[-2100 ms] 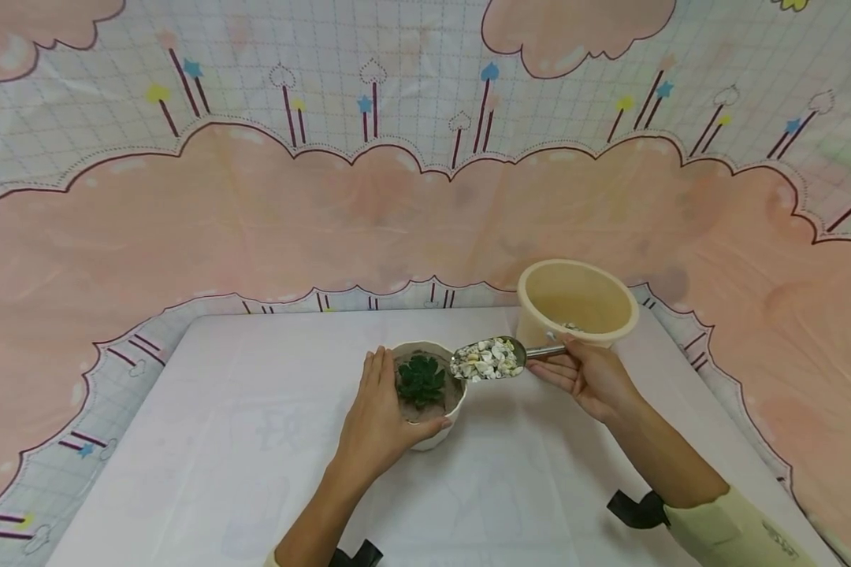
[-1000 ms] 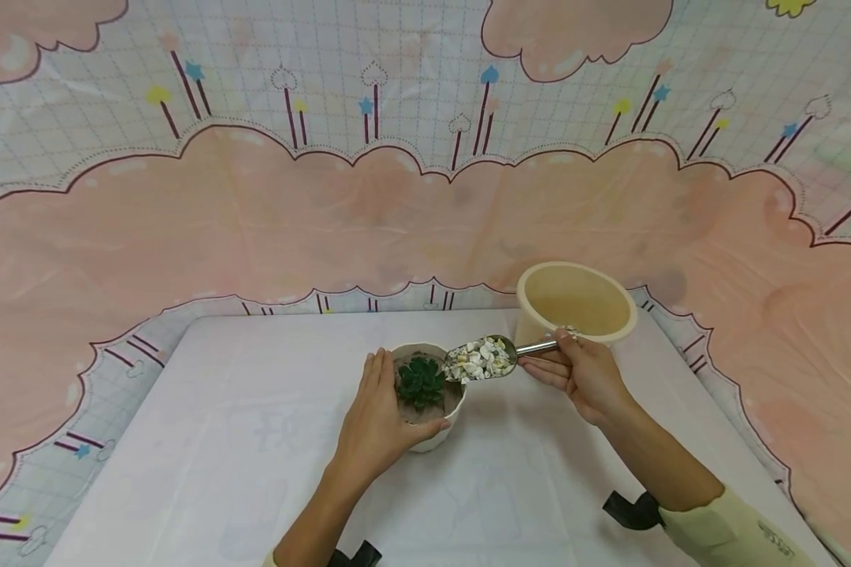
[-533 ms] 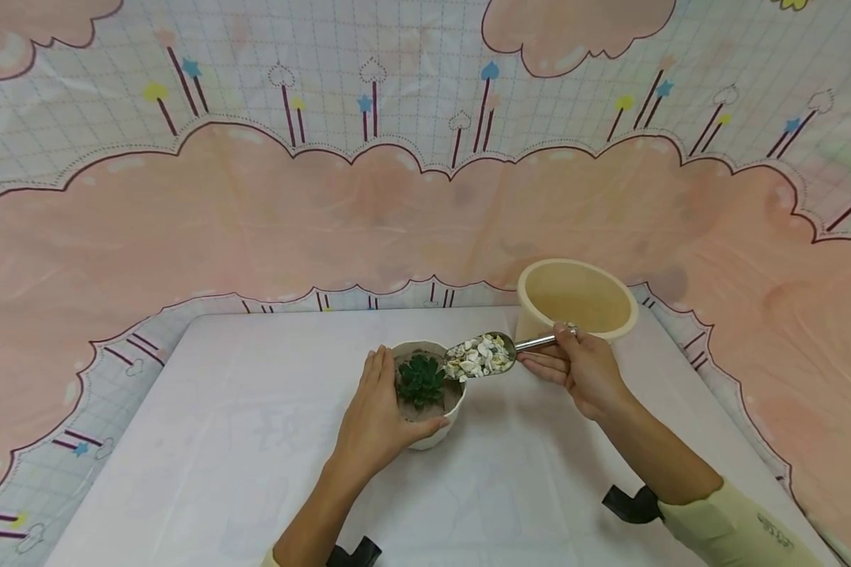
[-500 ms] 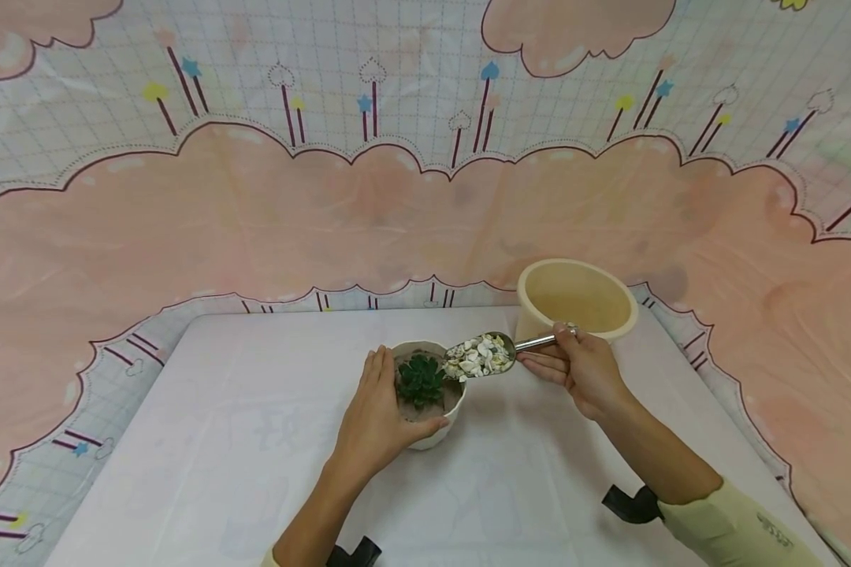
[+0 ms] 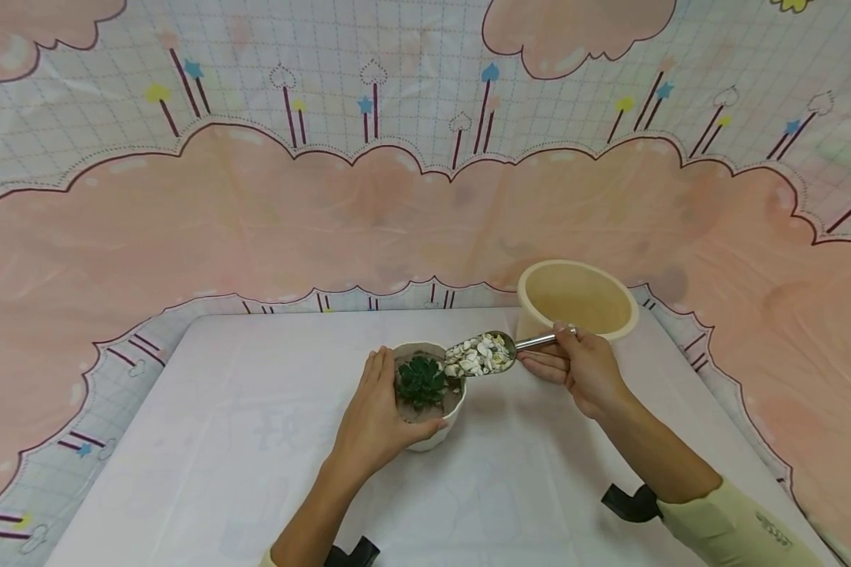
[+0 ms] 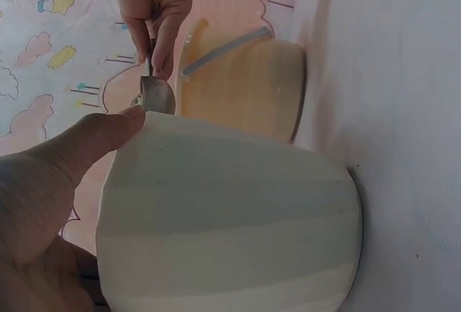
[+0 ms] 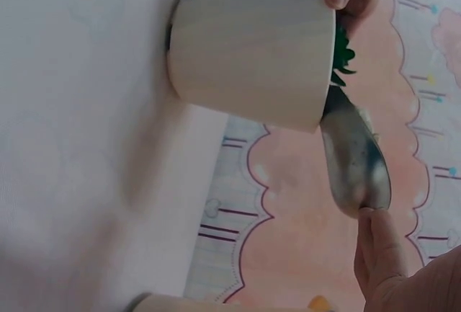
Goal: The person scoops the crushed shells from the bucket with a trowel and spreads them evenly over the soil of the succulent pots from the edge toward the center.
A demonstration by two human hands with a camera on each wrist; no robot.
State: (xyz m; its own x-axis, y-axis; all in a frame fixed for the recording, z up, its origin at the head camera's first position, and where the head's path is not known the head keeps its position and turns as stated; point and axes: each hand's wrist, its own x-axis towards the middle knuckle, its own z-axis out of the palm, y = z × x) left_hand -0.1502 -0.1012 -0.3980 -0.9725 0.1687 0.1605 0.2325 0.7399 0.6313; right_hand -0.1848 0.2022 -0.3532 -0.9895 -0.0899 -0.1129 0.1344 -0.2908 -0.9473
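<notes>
- Here, the white flowerpot [image 7: 248, 49] is gripped by the left hand [image 5: 376, 421] on the table [image 5: 241, 441], thumb and fingers set round its rim; its left side is hidden.
- The handle of the metal scoop [image 7: 356, 157], full of pale stones [image 5: 478, 356], is pinched by the right hand [image 5: 589, 376]. Its tip is held beside the succulent [image 5: 421, 380].
- In the yellow bucket [image 5: 574, 298], the bottom is hidden.
- The left sleeve [image 5: 269, 559] is mostly cut off.

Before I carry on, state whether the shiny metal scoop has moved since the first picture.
Yes: in the head view, against the cream round bucket, the metal scoop sits slightly farther left, toward the white faceted pot.
</notes>
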